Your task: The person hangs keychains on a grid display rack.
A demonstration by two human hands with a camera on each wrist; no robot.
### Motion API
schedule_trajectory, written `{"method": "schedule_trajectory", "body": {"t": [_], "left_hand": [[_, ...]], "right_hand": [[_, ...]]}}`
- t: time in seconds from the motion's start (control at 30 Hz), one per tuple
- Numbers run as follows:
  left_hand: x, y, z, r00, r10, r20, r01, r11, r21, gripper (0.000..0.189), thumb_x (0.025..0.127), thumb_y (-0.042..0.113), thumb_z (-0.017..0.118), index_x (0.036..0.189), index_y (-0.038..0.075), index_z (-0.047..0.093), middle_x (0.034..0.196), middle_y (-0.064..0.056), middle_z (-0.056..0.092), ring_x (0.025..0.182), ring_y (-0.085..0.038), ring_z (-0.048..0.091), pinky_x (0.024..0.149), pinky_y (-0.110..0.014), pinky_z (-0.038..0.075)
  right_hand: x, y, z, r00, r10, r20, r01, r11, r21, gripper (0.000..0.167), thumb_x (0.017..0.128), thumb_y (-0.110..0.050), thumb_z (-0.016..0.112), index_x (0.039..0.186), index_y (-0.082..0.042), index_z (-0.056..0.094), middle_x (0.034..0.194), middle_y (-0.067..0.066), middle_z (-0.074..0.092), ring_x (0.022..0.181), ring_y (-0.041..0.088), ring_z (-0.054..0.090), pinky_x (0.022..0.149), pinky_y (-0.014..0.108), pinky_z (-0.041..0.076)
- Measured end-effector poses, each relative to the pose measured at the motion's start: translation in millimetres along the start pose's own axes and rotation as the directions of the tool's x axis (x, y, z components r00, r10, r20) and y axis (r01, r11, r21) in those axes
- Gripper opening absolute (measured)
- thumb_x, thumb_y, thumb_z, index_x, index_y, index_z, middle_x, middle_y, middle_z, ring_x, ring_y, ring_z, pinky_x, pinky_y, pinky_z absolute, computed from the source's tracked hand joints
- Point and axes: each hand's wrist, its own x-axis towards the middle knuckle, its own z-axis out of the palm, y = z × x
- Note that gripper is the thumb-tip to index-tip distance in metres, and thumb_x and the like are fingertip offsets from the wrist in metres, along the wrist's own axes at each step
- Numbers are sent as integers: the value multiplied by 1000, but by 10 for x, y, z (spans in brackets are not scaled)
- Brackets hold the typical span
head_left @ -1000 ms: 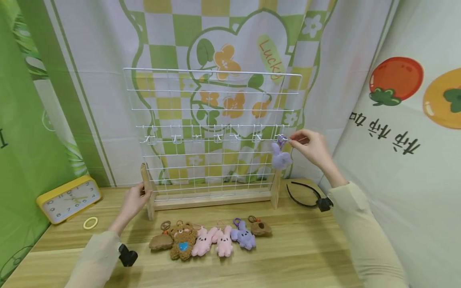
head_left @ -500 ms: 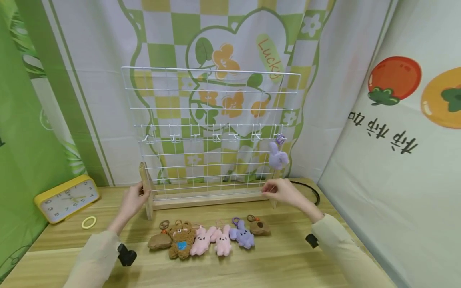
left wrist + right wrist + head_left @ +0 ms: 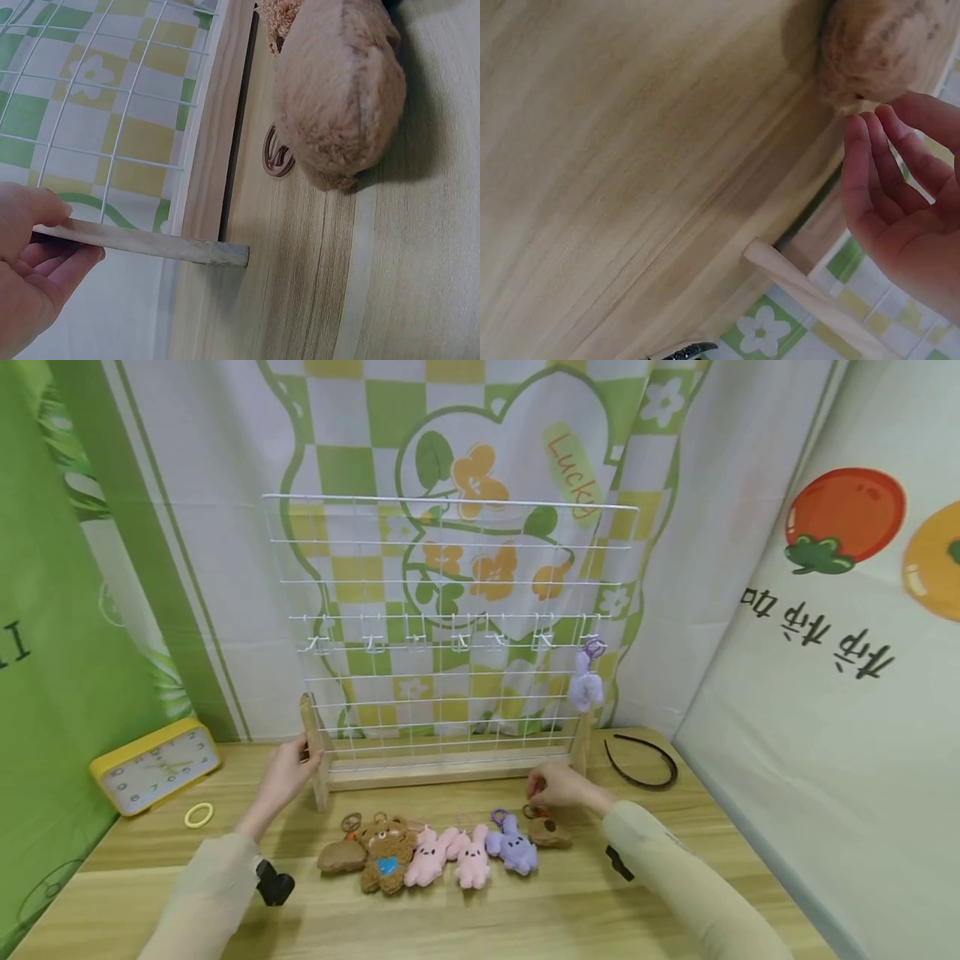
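My right hand (image 3: 558, 783) at a brown plush keychain (image 3: 550, 832), my left hand (image 3: 288, 770) gripping the wooden post (image 3: 311, 720) of a white wire rack (image 3: 465, 616).

On the pale wood-grain table (image 3: 420, 927), the keychain lies rightmost; my right fingertips bunch by its ring (image 3: 528, 812), whether pinching it I cannot tell. Beyond, the green-and-yellow checked curtain (image 3: 345, 468) reads “Lucky”; dark characters (image 3: 855, 650) cross the white cloth (image 3: 825, 752) at right.

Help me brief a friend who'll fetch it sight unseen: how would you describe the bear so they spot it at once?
Find the white grid rack standing on the table. Before its base lies a row of toys; the bear is second from the left, between a brown plush and a pink rabbit. Only it shows a blue heart.
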Motion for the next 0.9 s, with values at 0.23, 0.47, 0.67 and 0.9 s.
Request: {"method": "schedule_trajectory", "body": {"t": [0.23,0.47,0.67,0.9], "left_hand": [[0,1,5,1000,6,-15,-7,1000,-11,25,95,2,56,114,-14,61,113,-39,64,105,-52,65,88,-56,59],[15,-6,5,1000,-2,-20,2,1000,-1,24,95,2,56,112,-14,61,112,-39,65,104,-52,66,88,-55,59],[19,-11,10,1000,-1,-16,1,1000,4,23,95,3,56,109,-14,61,112,-38,65,103,-52,66,87,-54,60],[13,-11,13,1000,1,-29,-1,1000,-8,20,94,2,56,105,-14,62,111,-39,65,103,-52,66,88,-55,59]], "right_hand": [[56,-39,39,998,34,50,-29,996,-89,6,82,-4,74,85,-1,69,77,7,69,66,4,54,60,15,48],[105,-15,64,996,61,70,-52,991,-125,10,81,-1,67,72,-5,68,61,-2,61,57,3,45,53,13,37],[127,2,73,996,37,85,-26,991,-132,11,78,-2,69,68,-7,67,58,-2,61,54,2,45,51,13,38],[125,-2,69,994,86,66,-77,989,-129,16,82,-10,76,73,-10,62,66,-4,60,57,5,47,52,16,38]]}}
